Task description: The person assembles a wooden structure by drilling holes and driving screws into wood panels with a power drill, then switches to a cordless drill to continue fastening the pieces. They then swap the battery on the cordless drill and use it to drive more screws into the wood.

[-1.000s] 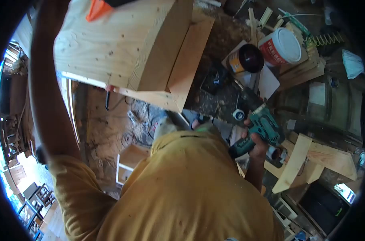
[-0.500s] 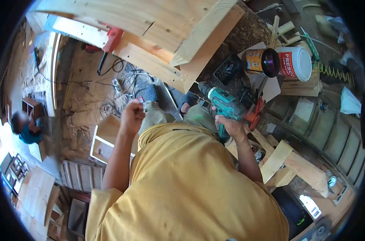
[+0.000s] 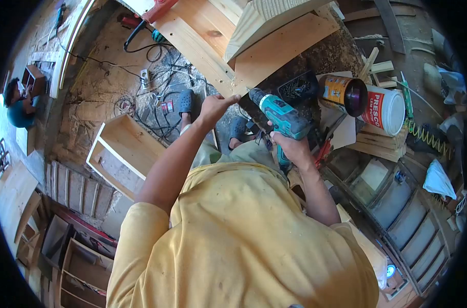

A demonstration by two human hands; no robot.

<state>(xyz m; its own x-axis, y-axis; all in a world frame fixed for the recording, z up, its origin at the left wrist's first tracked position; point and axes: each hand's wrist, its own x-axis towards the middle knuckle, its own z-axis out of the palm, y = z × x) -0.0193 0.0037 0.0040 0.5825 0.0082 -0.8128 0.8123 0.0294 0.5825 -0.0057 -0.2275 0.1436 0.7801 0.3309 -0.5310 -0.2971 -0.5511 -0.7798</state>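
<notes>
My right hand point(image 3: 293, 150) is wrapped round the handle of a teal and black cordless drill point(image 3: 284, 117). The drill's chuck points up and left, close to the corner of a wooden frame point(image 3: 205, 56). My left hand point(image 3: 216, 109) is closed, its fingertips pressed together at the frame's lower edge, just left of the chuck. Whatever those fingertips may hold is too small to make out. Wood dust lies on the frame near this corner. A black tray of screws point(image 3: 297, 88) sits right of the frame, behind the drill.
An orange-labelled jar point(image 3: 341, 95) and a white and red tub point(image 3: 385, 110) stand at the right. A red-handled tool point(image 3: 159, 9) rests on the frame. Cables point(image 3: 166, 77) and shavings cover the floor by a wooden drawer box point(image 3: 123, 149). Another person point(image 3: 20, 105) works at far left.
My left hand has moved up and right to the frame's corner, beside the drill tip. The drill has shifted slightly left. The camera view has turned, showing more of the floor.
</notes>
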